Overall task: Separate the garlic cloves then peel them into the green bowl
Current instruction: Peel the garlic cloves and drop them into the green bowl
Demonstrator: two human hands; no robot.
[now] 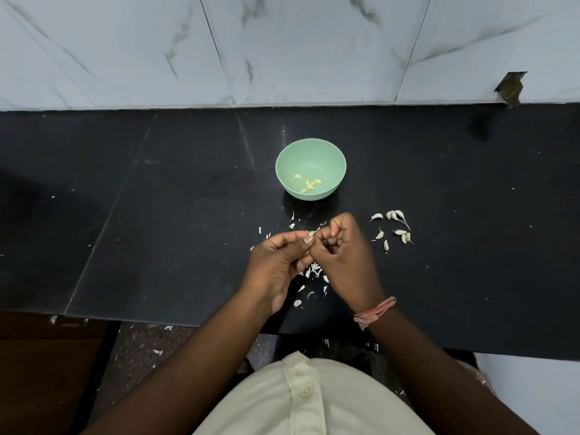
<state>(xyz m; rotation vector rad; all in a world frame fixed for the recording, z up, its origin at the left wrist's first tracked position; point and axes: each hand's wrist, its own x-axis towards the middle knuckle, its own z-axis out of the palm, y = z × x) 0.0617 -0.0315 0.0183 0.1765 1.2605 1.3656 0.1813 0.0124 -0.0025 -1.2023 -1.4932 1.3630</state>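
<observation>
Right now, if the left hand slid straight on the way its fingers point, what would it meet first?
The right hand: the left hand points right, at the garlic clove both hands pinch. Unpeeled cloves lie beyond.

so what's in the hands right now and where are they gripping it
A garlic clove, pinched between the fingertips of the left hand and right hand; which end each hand grips cannot be told.

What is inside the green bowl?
The green bowl holds a few peeled yellowish cloves near its front. The rest of its inside shows bare; its near wall hides nothing much.
</observation>
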